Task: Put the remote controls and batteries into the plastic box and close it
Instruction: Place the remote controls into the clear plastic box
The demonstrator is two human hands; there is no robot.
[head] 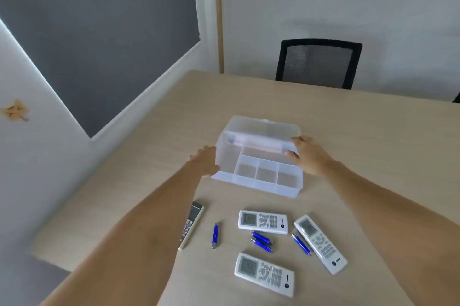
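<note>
A clear plastic box [258, 187] with several inner compartments stands on the table, its lid [263, 126] raised at the back. My left hand [204, 162] lies flat against the box's left side. My right hand [308, 155] grips its right end near the lid hinge. Nearer to me lie three white remote controls [263, 222] [320, 243] [264, 273] and a dark one [191, 223] partly hidden under my left forearm. Several blue batteries are scattered between them: one alone [215, 235], a pair [261, 241], another [301, 244] by the right remote.
The light wooden table [361, 131] reaches to the wall at the back, where a black mesh chair [318, 62] stands. A grey window pane fills the left wall. The table's left edge is close to my left arm.
</note>
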